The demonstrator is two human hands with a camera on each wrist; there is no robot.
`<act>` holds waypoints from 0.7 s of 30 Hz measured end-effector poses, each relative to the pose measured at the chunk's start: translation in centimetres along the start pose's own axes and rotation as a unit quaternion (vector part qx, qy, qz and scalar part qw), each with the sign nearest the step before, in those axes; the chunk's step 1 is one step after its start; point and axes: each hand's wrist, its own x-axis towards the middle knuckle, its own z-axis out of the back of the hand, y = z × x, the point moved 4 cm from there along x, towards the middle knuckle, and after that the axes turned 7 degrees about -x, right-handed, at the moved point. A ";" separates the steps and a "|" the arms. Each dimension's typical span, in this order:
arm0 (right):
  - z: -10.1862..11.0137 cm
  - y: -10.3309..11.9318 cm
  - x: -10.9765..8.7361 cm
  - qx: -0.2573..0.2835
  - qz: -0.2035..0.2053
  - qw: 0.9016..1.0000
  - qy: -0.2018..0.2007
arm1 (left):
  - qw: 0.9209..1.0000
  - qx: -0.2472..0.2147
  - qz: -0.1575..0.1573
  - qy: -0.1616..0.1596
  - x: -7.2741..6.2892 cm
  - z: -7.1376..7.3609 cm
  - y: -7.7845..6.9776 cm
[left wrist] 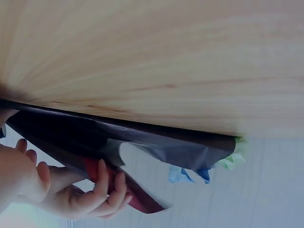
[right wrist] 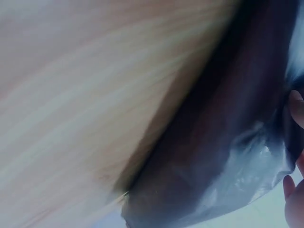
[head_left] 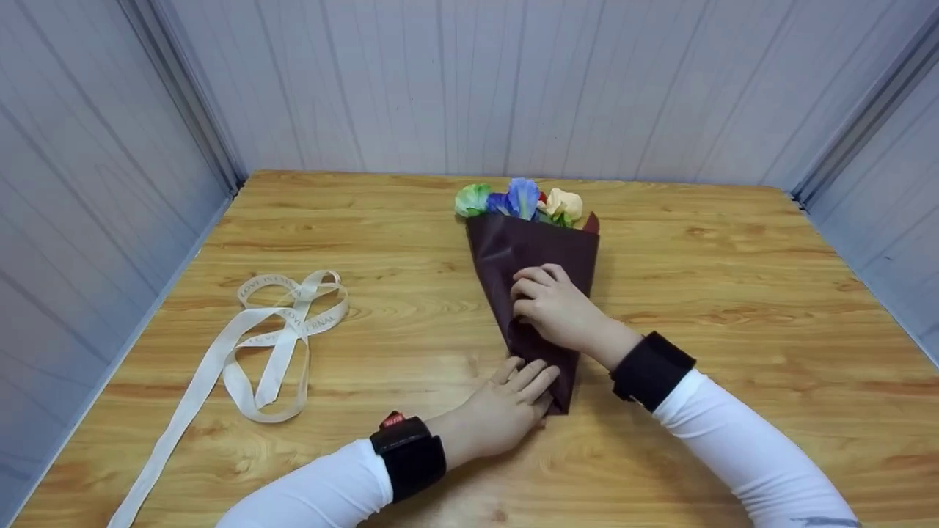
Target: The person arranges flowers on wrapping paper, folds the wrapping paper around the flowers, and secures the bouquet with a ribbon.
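Note:
A bouquet of green, blue, red and cream flowers (head_left: 522,198) lies on the table, wrapped in dark maroon paper (head_left: 543,246). My right hand (head_left: 557,312) grips a fold of that paper at mid-length with curled fingers. In the left wrist view the right hand (left wrist: 90,199) pinches a reddish flap (left wrist: 142,199) lifted off the table. My left hand (head_left: 502,411) rests on the narrow lower end of the wrap, fingers extended; its thumb is hard to make out. The right wrist view shows the paper's shiny side (right wrist: 237,175) beside fingertips (right wrist: 297,109).
To the left, a loosely looped white ribbon (head_left: 279,337) with printed letters lies on the wooden table (head_left: 396,293), its tail (head_left: 172,440) running toward the front edge. Pale panel walls (head_left: 484,88) stand behind and on both sides.

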 end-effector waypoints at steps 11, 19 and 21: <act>-2.3 0.1 -0.5 0.016 -0.062 0.991 0.115 | 0.990 -0.135 0.007 0.027 1.0 0.2 0.4; -2.8 -0.4 -1.3 0.047 -0.162 0.972 0.161 | 0.984 -0.111 0.120 -0.073 3.6 -0.5 1.0; -3.0 -0.7 -1.5 0.039 -0.175 0.968 0.175 | 0.979 -0.104 0.156 -0.074 3.8 -0.8 0.7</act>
